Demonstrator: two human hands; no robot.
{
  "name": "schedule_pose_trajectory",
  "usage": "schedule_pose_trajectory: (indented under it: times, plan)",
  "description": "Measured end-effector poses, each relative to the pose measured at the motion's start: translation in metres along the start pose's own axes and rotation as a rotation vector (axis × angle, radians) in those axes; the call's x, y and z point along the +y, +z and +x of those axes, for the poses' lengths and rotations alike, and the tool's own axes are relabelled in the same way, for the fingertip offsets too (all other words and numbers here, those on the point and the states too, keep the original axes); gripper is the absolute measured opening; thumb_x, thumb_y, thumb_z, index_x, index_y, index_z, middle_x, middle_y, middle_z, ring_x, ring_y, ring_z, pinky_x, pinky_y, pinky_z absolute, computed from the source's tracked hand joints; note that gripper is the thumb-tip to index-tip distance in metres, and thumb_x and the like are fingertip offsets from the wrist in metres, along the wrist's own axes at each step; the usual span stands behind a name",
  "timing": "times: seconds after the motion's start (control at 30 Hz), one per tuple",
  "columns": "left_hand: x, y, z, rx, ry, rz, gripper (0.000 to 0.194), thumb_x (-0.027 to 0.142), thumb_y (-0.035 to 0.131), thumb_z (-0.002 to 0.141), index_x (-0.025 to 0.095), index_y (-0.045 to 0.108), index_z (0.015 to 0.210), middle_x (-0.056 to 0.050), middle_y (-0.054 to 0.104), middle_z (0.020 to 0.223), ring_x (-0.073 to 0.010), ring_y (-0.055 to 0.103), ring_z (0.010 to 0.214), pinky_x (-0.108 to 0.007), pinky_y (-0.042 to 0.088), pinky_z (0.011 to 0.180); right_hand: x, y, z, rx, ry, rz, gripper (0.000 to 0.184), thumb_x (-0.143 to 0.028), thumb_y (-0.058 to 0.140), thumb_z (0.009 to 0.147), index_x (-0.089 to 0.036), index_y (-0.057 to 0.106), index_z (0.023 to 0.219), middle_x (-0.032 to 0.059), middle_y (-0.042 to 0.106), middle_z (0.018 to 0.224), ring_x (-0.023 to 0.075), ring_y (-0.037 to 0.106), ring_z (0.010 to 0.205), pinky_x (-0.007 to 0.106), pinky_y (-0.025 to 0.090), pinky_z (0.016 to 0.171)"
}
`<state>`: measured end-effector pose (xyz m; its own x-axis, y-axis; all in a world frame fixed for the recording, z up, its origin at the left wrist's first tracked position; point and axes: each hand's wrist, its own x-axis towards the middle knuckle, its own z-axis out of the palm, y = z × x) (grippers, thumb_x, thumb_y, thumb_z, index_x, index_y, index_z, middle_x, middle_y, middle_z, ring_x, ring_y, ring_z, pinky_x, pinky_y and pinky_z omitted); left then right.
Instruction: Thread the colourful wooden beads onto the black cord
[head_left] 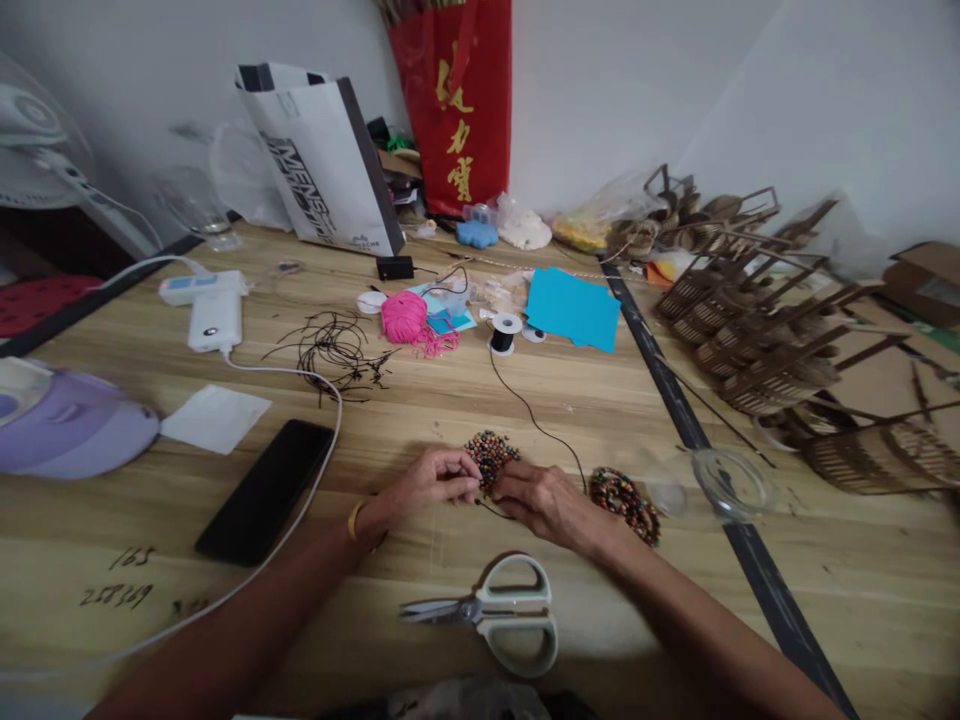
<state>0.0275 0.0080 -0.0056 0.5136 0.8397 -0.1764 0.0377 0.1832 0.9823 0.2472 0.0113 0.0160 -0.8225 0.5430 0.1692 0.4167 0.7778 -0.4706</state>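
A small heap of multicoloured beads (pixel 491 450) lies on the table, with both of my hands at its near side. My left hand (pixel 435 480) has thumb and fingers pinched together; whatever is between the tips is too small to make out. My right hand (pixel 544 503) is closed, palm down, its fingertips at the beads. From beneath its fingers a short end of black cord (pixel 495 510) sticks out toward the left hand. More black cord (pixel 536 415) runs from a spool (pixel 504 335) toward the right hand. A coil of strung beads (pixel 626 505) lies right of that hand.
Scissors (pixel 495 612) lie in front of my hands. A phone (pixel 266 490) and white cable (pixel 330 440) are left. Behind are tangled black cords (pixel 337 350), pink yarn (pixel 405 318) and blue sheets (pixel 574 308). Small woven baskets (pixel 780 370) and a clear ring (pixel 731 482) stand right.
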Motion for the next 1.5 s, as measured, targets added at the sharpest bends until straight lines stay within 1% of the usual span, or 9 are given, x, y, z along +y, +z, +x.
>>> schedule_pose_trajectory:
  times: [0.23, 0.6, 0.7, 0.8, 0.9, 1.0, 1.17, 1.37, 1.5]
  plan:
    - [-0.002, -0.001, 0.001, -0.006, 0.004, 0.012, 0.029, 0.039, 0.068, 0.074, 0.011, 0.059, 0.079, -0.002, 0.063, 0.065, -0.0101, 0.057, 0.059, -0.021, 0.043, 0.055, 0.002, 0.007, 0.003, -0.011, 0.033, -0.135, 0.01, -0.015, 0.051, 0.091, -0.018, 0.06, 0.087, 0.0034, 0.059, 0.081, 0.0136, 0.055, 0.07, 0.023, 0.037, 0.056]
    - [-0.005, -0.001, 0.001, -0.003, 0.006, 0.002, 0.031, 0.04, 0.068, 0.075, 0.011, 0.059, 0.08, -0.003, 0.065, 0.066, -0.0103, 0.058, 0.058, -0.021, 0.044, 0.056, 0.01, 0.01, 0.003, 0.006, 0.091, -0.17, 0.014, -0.017, 0.046, 0.094, -0.018, 0.058, 0.087, 0.004, 0.058, 0.081, 0.0133, 0.054, 0.071, 0.022, 0.037, 0.059]
    - [-0.006, -0.002, 0.002, -0.004, -0.001, 0.006, 0.03, 0.04, 0.067, 0.075, 0.011, 0.059, 0.08, -0.003, 0.065, 0.066, -0.0099, 0.057, 0.057, -0.021, 0.044, 0.056, 0.013, 0.009, 0.003, 0.065, 0.102, -0.099, 0.015, -0.017, 0.045, 0.094, -0.017, 0.058, 0.087, 0.0044, 0.058, 0.082, 0.0129, 0.055, 0.072, 0.022, 0.039, 0.062]
    - [-0.008, -0.002, 0.002, -0.002, 0.002, 0.005, 0.03, 0.039, 0.068, 0.074, 0.011, 0.059, 0.079, -0.003, 0.065, 0.066, -0.0095, 0.056, 0.057, -0.021, 0.044, 0.055, 0.013, 0.011, 0.003, 0.178, 0.116, 0.05, 0.013, -0.017, 0.045, 0.093, -0.017, 0.058, 0.089, 0.0052, 0.06, 0.083, 0.0134, 0.056, 0.073, 0.023, 0.042, 0.065]
    - [-0.007, -0.001, 0.002, 0.006, 0.002, 0.004, 0.029, 0.039, 0.067, 0.074, 0.011, 0.06, 0.08, -0.003, 0.064, 0.066, -0.0099, 0.056, 0.058, -0.021, 0.044, 0.056, 0.012, 0.019, 0.003, 0.31, 0.148, 0.222, 0.01, -0.02, 0.05, 0.091, -0.018, 0.059, 0.088, 0.0047, 0.061, 0.079, 0.0136, 0.056, 0.068, 0.023, 0.043, 0.062]
    - [-0.005, 0.0, 0.002, 0.009, -0.008, 0.02, 0.028, 0.038, 0.066, 0.075, 0.011, 0.06, 0.08, -0.002, 0.063, 0.065, -0.0099, 0.056, 0.058, -0.021, 0.043, 0.055, 0.008, 0.028, 0.004, 0.391, 0.181, 0.375, 0.009, -0.023, 0.054, 0.088, -0.017, 0.06, 0.085, 0.0046, 0.062, 0.076, 0.0138, 0.055, 0.067, 0.023, 0.043, 0.059]
    - [-0.005, 0.001, 0.0, 0.004, 0.0, 0.06, 0.027, 0.037, 0.065, 0.076, 0.011, 0.06, 0.08, -0.001, 0.062, 0.065, -0.0092, 0.054, 0.057, -0.02, 0.042, 0.054, 0.002, 0.034, 0.005, 0.443, 0.205, 0.515, 0.012, -0.026, 0.057, 0.087, -0.016, 0.062, 0.082, 0.0049, 0.062, 0.074, 0.0142, 0.055, 0.067, 0.024, 0.044, 0.06]
    - [-0.004, 0.001, -0.001, -0.002, -0.013, 0.085, 0.028, 0.037, 0.065, 0.076, 0.01, 0.06, 0.079, -0.001, 0.06, 0.064, -0.0088, 0.053, 0.056, -0.019, 0.042, 0.053, 0.001, 0.034, 0.005, 0.442, 0.217, 0.562, 0.017, -0.032, 0.057, 0.087, -0.016, 0.063, 0.083, 0.0057, 0.064, 0.076, 0.0151, 0.057, 0.069, 0.025, 0.045, 0.061]
    - [-0.002, 0.002, -0.001, -0.018, 0.003, 0.087, 0.027, 0.037, 0.064, 0.077, 0.01, 0.061, 0.078, -0.001, 0.059, 0.063, -0.0083, 0.052, 0.055, -0.018, 0.041, 0.052, 0.002, 0.035, 0.005, 0.439, 0.201, 0.569, 0.015, -0.03, 0.058, 0.087, -0.016, 0.063, 0.084, 0.0053, 0.063, 0.075, 0.0147, 0.057, 0.068, 0.025, 0.045, 0.061]
